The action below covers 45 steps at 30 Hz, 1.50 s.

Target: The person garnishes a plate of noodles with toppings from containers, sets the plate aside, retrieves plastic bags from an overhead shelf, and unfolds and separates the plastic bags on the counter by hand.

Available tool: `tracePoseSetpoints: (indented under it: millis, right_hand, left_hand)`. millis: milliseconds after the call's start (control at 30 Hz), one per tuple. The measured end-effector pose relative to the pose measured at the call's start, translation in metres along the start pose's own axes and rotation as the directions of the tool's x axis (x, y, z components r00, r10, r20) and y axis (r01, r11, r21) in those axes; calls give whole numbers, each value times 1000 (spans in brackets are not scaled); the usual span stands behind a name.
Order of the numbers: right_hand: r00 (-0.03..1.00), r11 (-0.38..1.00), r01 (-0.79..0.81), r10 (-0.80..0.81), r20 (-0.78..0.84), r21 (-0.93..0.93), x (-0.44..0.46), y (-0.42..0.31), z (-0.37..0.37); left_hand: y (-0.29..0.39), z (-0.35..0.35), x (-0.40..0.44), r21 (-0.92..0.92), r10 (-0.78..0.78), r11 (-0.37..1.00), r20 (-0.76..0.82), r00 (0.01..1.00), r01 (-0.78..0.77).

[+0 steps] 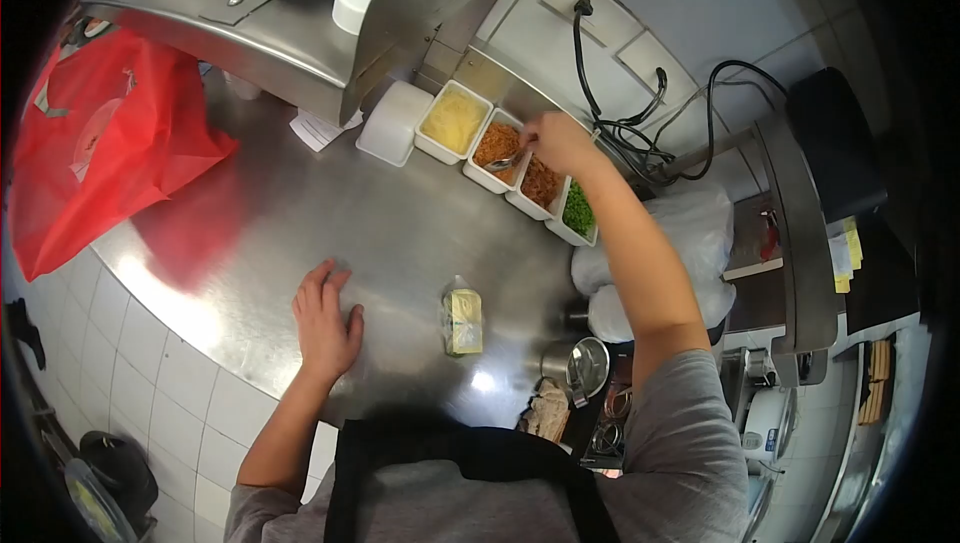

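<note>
My right hand (558, 146) is closed around the handle of a metal spoon (502, 164). The spoon's bowl lies in a white container of orange-brown crumbly topping (497, 145). Next to it stand a container of darker brown shredded topping (541, 184), one of chopped green topping (578, 213), and one of pale yellow shreds (455, 121). My left hand (328, 323) rests on the steel counter (300, 203) with its fingers stretched out, holding nothing. Between my hands, nearer my body, sits a small clear-wrapped pack with a yellow label (463, 322).
A red bag (110, 143) stands at the counter's left. An upturned white container (396, 123) is beside the row, with paper slips (322, 129) nearby. A steel shelf (220, 43) overhangs the back. Plastic bags (660, 253) and a metal cup (585, 368) are at the right.
</note>
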State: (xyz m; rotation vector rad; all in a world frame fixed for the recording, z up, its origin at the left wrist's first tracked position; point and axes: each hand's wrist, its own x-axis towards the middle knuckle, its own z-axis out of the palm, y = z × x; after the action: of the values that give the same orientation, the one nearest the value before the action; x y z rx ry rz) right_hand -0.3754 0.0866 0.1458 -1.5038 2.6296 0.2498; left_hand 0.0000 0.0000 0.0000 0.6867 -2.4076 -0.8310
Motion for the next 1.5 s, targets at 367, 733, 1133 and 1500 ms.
tracePoseSetpoints:
  millis: [367, 733, 1133, 1500]
  right_hand:
    - [953, 998, -61, 64, -296, 20, 27, 43, 25]
    - [976, 985, -156, 165, -140, 75, 5, 15, 30]
    - [962, 984, 38, -83, -260, -175, -45, -39, 33]
    - [664, 924, 364, -169, -728, 118, -63, -58, 76]
  left_hand:
    - [-1, -1, 5, 9, 4, 1000, -16, 1000, -4]
    - [1, 0, 2, 15, 0, 1000, -10, 1000, 0]
    - [4, 1, 1, 13, 2, 1000, -15, 1000, -2]
    - [6, 2, 1, 27, 41, 999, -19, 999, -40]
